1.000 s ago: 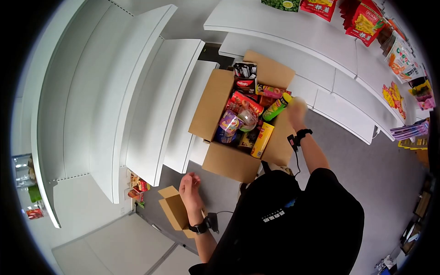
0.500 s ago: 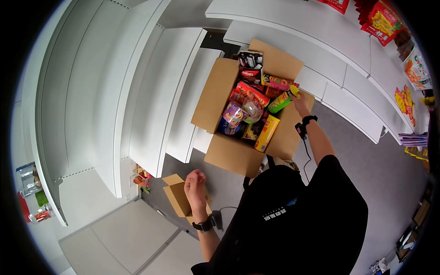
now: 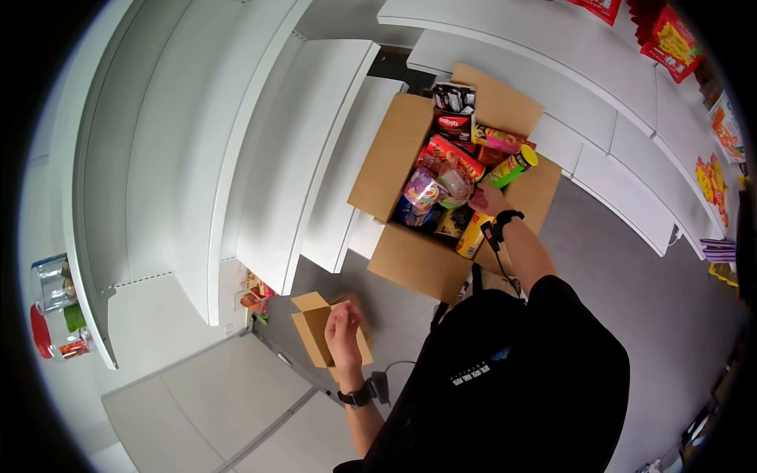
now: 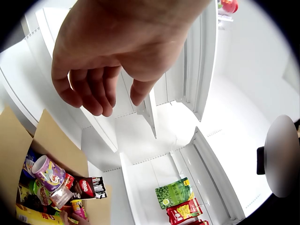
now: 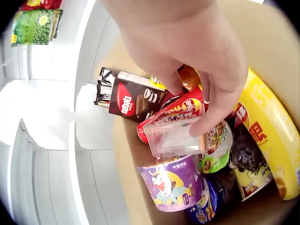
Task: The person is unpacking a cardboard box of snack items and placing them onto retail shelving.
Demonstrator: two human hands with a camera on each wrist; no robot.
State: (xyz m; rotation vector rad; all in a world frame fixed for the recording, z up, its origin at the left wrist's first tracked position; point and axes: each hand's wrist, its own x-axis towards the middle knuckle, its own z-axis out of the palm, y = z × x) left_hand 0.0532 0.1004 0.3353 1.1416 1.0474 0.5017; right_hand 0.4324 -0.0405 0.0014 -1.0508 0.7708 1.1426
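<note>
My right hand reaches down into the open cardboard box, which is full of snack packs. In the right wrist view its fingers are loosely bent, and one fingertip is right at the edge of a clear plastic tub. Around it lie a purple cup, a red can, a dark brown box of sachets and a long yellow pack. A green tube with a yellow lid leans beside the right hand. My left hand hangs in the air, fingers loosely curled, holding nothing.
White shelves stand on the left, and another white shelf unit runs behind the box to the right, with red snack bags on it. A smaller cardboard box sits on the floor beneath the left hand.
My right hand has moved from outside the box to the green tube's yellow lid, then left and down to the middle of the box. The tube stays in place. The left hand hangs much as before.
</note>
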